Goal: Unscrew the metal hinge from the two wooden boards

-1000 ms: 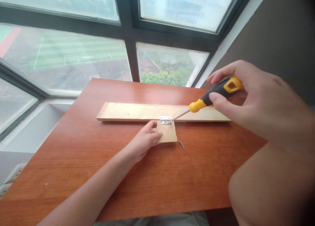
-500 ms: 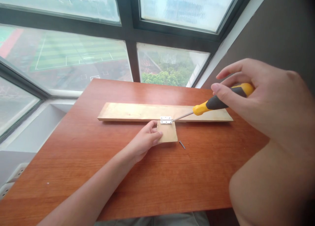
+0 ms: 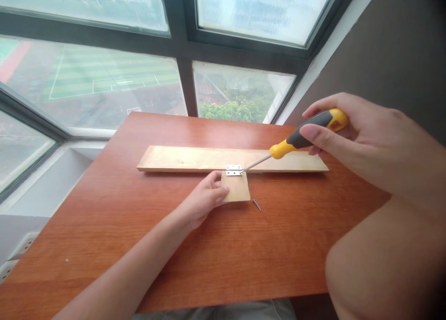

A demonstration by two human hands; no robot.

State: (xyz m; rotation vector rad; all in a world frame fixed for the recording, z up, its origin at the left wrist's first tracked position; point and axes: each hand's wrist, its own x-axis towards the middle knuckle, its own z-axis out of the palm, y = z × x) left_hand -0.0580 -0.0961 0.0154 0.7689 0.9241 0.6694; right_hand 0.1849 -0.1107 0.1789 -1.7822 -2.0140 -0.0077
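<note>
My right hand [image 3: 358,134] grips the yellow and black handle of a screwdriver [image 3: 296,136], held at a slant. Its metal tip meets the right end of a silver hinge [image 3: 233,170]. One leaf of that hinge lies on a long pale wooden board [image 3: 188,157], the other on a small square wood piece [image 3: 237,188]. Thumb and fingers of my left hand [image 3: 209,194] pinch the left side of the small piece. Whether a screw sits under the tip is too small to make out. A loose screw [image 3: 257,205] lies just right of the small piece.
The reddish-brown wooden table [image 3: 195,264] carries everything. Behind it rise dark window frames [image 3: 181,46]; a grey wall [image 3: 393,46] stands at the right. White sockets [image 3: 21,245] are at the lower left, beside the table edge.
My right hand has turned and shifted slightly left and down around the screwdriver handle. The tip stays at the hinge's right end. My left hand keeps its hold.
</note>
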